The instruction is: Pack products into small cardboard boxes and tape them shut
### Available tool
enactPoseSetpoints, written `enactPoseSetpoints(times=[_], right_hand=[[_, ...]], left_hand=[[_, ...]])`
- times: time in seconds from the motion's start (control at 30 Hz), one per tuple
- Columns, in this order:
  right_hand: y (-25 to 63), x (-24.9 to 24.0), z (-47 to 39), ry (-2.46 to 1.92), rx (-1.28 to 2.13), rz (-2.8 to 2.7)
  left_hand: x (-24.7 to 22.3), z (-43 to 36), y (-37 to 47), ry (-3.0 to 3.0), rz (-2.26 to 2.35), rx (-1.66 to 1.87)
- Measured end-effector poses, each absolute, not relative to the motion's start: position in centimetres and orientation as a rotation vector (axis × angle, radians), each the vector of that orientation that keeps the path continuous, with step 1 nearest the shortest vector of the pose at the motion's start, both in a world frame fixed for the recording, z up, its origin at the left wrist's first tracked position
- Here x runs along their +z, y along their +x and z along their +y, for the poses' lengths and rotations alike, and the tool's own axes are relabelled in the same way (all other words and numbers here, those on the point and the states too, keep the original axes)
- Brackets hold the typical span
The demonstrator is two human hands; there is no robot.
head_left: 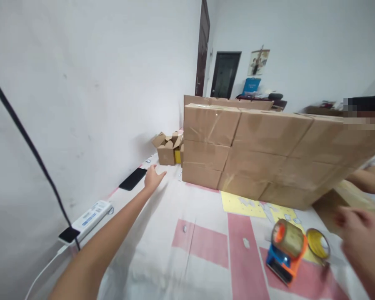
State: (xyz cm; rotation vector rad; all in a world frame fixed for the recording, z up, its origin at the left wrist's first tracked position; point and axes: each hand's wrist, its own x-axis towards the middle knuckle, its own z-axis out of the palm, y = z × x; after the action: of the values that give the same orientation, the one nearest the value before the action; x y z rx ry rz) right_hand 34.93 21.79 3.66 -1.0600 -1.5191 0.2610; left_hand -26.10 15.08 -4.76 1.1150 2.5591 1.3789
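Note:
My left hand (153,178) reaches out over the table, holding nothing, with thumb and fingers apart. It is beside a black phone (133,179) and short of a small open cardboard box (166,154) by the wall. Blurred by motion, my right hand (361,231) is at the right edge, where its fingers cannot be made out. Nearest to it are a roll of tape (318,243) lying on the table and an orange and blue tape dispenser (287,250) loaded with brown tape.
Taped cardboard boxes (237,150) stand stacked like a wall across the table's far side. Along the left wall lie a white power strip (90,216) and a hanging black cable (28,141). A co-worker's arm (368,179) shows behind the boxes at right.

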Motion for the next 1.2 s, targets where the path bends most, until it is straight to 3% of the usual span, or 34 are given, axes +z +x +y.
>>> enactPoseSetpoints(times=[0.07,0.27,0.5,0.67,0.9,1.07,1.2], right_hand=[[25.1,3.2,23.0,-1.085,0.321,-1.617],[-2.7,0.5,21.1,-0.573,0.528,-2.401],[-20.7,-0.5,26.4,-1.065,0.371,-2.73],[-26.6,-1.8,29.6,-1.437,0.577,-2.231],[-29.0,-3.9,31.2,-1.305,0.645,-1.816],[-29.3,-4.7,32.2,-1.321,0.788,-1.791],[-29.2,-5.8,32.0,-1.367,0.718,-1.741]], left_hand=[[-5.3,18.0,-28.1,1.001,2.602,1.414],[-7.4,27.8,-29.3,0.753,2.665,1.552],[-10.8,30.5,-32.2,0.645,2.691,1.708],[-11.6,31.0,-33.7,0.641,2.71,1.69],[-11.4,31.2,-34.0,0.549,2.691,1.77],[-11.2,30.9,-34.0,0.564,2.643,1.818],[-11.2,30.5,-34.1,0.591,2.614,1.842]])
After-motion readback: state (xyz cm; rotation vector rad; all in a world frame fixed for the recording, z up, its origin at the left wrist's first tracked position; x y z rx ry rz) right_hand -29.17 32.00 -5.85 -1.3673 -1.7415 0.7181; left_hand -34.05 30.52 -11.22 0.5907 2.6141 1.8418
